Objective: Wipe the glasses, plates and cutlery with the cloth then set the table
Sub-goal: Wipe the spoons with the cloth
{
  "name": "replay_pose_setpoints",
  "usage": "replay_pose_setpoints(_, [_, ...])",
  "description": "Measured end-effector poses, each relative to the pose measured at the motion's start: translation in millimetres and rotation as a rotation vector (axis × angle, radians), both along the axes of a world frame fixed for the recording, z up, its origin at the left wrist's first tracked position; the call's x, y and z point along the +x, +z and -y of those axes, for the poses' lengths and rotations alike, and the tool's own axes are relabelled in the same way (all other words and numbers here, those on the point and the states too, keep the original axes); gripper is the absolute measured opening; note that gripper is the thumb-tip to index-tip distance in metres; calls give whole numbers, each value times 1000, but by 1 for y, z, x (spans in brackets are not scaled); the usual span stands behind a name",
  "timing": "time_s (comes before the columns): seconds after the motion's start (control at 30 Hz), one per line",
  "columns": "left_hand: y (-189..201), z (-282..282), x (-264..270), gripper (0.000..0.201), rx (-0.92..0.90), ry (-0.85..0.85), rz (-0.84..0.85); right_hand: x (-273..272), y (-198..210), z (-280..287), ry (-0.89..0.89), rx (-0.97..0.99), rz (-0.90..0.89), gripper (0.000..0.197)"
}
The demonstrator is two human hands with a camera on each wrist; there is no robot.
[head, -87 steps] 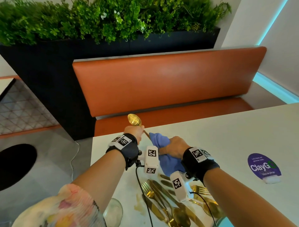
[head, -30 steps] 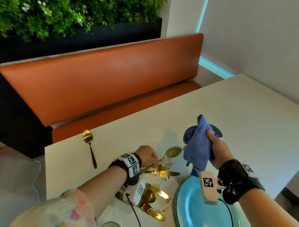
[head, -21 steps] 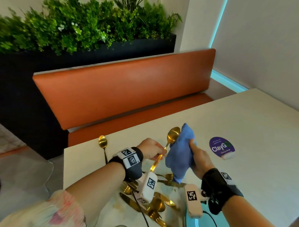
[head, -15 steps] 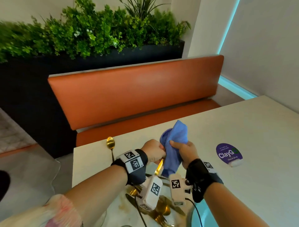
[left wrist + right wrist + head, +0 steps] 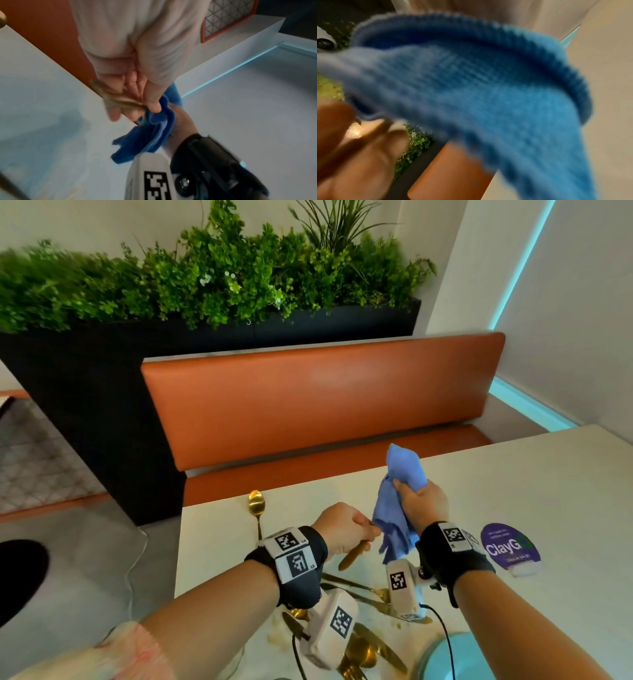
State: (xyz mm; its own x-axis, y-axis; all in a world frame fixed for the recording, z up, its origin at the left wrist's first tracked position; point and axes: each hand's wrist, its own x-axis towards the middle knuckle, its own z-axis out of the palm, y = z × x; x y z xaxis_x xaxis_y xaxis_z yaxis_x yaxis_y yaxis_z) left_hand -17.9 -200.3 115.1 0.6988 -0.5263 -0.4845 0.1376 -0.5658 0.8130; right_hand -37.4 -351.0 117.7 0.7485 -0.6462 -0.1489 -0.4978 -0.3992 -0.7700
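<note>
The thin, stiff and probably slippery gold spoon (image 5: 354, 553) is gripped by its handle in the left hand (image 5: 342, 529), while the soft cloth (image 5: 399, 501) is bunched in the right hand (image 5: 423, 503) around its bowl

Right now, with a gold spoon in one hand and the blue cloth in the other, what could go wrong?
The left hand grips the gold spoon by its handle only; the bowel end is inside the blue cloth, so a hard pull by the right hand might slip it loose. Dropped, it could land on the unwiped gold cutlery below.

Spoon (image 5: 256, 503) on table (image 5: 513, 484), sticker (image 5: 510, 546) right.
</note>
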Motion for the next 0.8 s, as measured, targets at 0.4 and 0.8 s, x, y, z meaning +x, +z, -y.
replay_pose_setpoints(0.4, [2, -3, 2, 27, -69, 140, -83, 11, -15, -8, -267, 658, 249, 38])
replay_pose_setpoints(0.8, [-2, -12, 10, 27, 47, -56, 22, -1, -12, -30, 118, 424, 77, 23])
